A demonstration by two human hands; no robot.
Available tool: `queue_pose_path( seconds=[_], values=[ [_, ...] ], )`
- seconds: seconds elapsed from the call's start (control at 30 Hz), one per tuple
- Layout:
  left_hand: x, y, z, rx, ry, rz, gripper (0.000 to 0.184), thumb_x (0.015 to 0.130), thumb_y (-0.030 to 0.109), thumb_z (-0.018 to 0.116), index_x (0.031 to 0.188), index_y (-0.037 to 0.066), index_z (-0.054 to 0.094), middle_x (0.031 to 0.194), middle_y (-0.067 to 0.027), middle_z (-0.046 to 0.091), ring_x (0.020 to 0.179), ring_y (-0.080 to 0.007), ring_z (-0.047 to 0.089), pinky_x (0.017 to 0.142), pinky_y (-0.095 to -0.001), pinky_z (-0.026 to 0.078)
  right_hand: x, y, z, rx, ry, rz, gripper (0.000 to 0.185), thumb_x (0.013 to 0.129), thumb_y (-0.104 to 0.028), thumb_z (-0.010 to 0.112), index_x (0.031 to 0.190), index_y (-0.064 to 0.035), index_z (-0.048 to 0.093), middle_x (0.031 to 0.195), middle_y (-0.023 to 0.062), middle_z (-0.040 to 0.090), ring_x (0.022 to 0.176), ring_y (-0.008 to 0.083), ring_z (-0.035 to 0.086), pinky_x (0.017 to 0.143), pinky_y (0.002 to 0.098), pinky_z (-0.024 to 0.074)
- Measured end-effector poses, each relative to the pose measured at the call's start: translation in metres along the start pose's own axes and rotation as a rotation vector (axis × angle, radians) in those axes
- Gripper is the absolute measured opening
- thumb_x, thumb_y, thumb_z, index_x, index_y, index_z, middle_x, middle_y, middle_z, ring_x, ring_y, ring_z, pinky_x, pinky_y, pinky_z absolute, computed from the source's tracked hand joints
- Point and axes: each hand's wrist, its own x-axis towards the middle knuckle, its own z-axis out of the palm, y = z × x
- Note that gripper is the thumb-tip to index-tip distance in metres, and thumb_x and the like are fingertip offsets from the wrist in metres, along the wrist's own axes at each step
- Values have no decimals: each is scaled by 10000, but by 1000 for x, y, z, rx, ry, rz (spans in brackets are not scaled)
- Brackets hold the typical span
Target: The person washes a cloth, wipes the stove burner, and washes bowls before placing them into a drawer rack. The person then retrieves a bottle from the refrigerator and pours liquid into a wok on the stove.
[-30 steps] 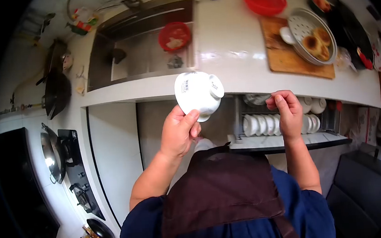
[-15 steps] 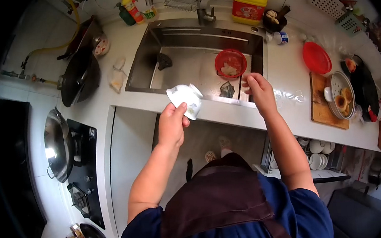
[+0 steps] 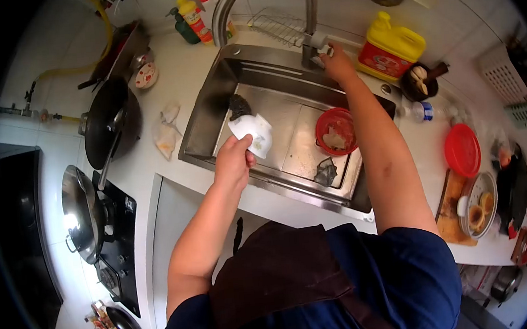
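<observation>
Grasping the white bowl [image 3: 258, 138] by its rim in the left hand [image 3: 232, 162] — tilted over the sink [image 3: 295, 100], foot toward one o'clock. Right hand [image 3: 337, 64] at the faucet [image 3: 309, 56], about one o'clock from the bowl — cannot tell whether clasping or just touching.

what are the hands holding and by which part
The left hand holds the white bowl by its rim, thumb on the outside. The right hand is at the faucet; whether it grips it cannot be told.
</observation>
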Motion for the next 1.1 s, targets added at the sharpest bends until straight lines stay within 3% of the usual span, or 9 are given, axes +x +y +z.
queue_pose_path(
  seconds=[0.13,0.23,0.33,0.43,0.47,0.53,0.6,0.7,1.1],
  values=[
    [32,4,1,-55,17,-6,98,904,129,552,953,45,564,719,-11,536,524,-69,419,471,-221,350,18,22,12,-1,-20,20,216,840,-216,562,944,-26,566,839,237,635,841,412,606,740,471,465],
    [50,5,0,-63,47,-58,107,916,118,538,1005,60,548,727,13,536,527,-60,413,480,-221,345,8,42,14,68,-16,-26,254,851,-224,566,985,-10,536,835,252,627,810,418,603,719,454,469],
    [67,3,-6,-46,65,-48,123,908,134,551,984,40,570,753,-14,558,511,-74,417,469,-227,353,-3,39,13,126,107,-87,277,870,-236,570,1006,-7,499,731,204,620,669,347,623,619,407,489],
    [71,9,-9,5,96,-37,147,911,135,542,1017,42,581,764,-7,568,521,-69,420,473,-223,353,-41,-4,9,601,265,368,312,880,-252,581,1045,-10,473,658,116,579,563,225,597,518,348,480],
    [72,12,-11,43,106,-22,144,910,137,547,1016,44,577,754,0,564,522,-67,422,476,-219,354,-51,9,28,603,234,367,269,879,-248,592,1002,-25,507,663,58,542,496,133,529,457,286,452],
    [69,13,-16,119,138,-4,140,910,141,556,1014,48,570,733,13,555,524,-61,428,481,-210,355,-80,-3,55,781,-142,439,233,869,-230,592,972,-27,541,716,65,565,512,146,531,470,276,457],
    [71,12,-23,184,173,27,136,908,146,558,1007,57,585,723,20,554,520,-57,429,482,-205,354,-102,-20,88,925,-433,584,190,852,-183,547,988,-51,570,822,52,586,706,156,569,560,288,494],
    [87,8,-31,219,187,63,119,906,155,557,984,76,599,706,30,551,519,-50,430,484,-202,356,-120,-47,125,938,-602,662,175,885,-213,556,1008,-88,566,938,53,597,818,163,577,655,308,509],
    [122,-5,-45,301,111,76,105,903,167,555,966,97,601,738,34,566,534,-41,431,499,-197,364,-108,-66,153,942,-616,739,302,866,-227,571,1130,-83,554,1024,67,561,875,188,564,698,340,517]
  ],
)
